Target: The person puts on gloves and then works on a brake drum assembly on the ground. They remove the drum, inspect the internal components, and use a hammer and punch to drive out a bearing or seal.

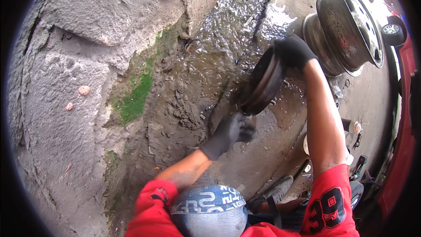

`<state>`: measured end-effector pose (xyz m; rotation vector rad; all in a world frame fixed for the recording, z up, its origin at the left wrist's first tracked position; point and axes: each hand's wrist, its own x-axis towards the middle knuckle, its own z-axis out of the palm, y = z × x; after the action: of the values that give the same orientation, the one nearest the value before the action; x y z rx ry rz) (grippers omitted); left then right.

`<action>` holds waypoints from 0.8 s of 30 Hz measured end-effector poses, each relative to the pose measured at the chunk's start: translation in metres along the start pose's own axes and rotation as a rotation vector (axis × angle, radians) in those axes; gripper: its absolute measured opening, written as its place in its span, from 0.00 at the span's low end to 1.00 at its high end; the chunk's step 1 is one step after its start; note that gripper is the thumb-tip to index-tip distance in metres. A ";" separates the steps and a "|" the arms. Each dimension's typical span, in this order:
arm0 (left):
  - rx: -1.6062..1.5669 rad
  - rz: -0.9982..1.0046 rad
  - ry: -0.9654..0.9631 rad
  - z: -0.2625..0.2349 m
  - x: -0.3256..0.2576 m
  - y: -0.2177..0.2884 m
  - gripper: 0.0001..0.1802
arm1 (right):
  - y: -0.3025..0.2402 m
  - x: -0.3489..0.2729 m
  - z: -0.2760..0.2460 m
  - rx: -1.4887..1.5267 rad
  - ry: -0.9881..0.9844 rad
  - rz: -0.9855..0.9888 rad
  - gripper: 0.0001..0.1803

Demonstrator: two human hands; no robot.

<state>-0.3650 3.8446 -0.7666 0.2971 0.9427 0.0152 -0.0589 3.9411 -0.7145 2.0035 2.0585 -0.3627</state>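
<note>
A round, dark, rusty metal drum stands on its edge on the wet concrete ground. My right hand, in a black glove, grips its upper rim. My left hand, also in a black glove, is at the drum's lower edge with fingers curled; it looks blurred, and I cannot tell whether it holds anything. Both forearms are bare below red sleeves.
A rusty steel wheel rim lies on its side just right of the drum. A rough stone wall with green moss fills the left. Water pools in the gutter. Small cans and tools lie at right beside a red vehicle.
</note>
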 end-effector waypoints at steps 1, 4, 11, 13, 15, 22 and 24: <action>0.336 0.307 0.099 -0.006 -0.007 0.006 0.20 | 0.000 0.011 -0.002 -0.171 -0.023 -0.152 0.10; 0.926 0.921 0.300 -0.009 -0.030 0.020 0.26 | -0.035 0.036 -0.014 -0.039 0.026 -0.035 0.06; 0.835 1.147 0.521 0.007 0.006 0.076 0.31 | -0.090 0.079 -0.028 0.128 -0.093 0.144 0.20; 0.812 1.130 0.502 -0.019 0.017 0.081 0.30 | -0.098 0.064 -0.032 0.160 -0.026 0.171 0.22; 0.882 1.059 0.589 -0.028 0.006 0.087 0.28 | -0.109 0.032 -0.024 0.337 0.184 0.311 0.24; 0.870 1.061 0.633 -0.045 0.019 0.084 0.28 | -0.089 -0.005 0.025 0.430 0.105 0.329 0.30; 0.929 1.038 0.657 -0.046 0.018 0.083 0.29 | -0.082 0.001 0.032 0.511 0.105 0.329 0.30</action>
<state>-0.3812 3.9378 -0.7849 1.6986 1.3004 0.6735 -0.1404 3.9289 -0.7439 2.6549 1.7657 -0.7925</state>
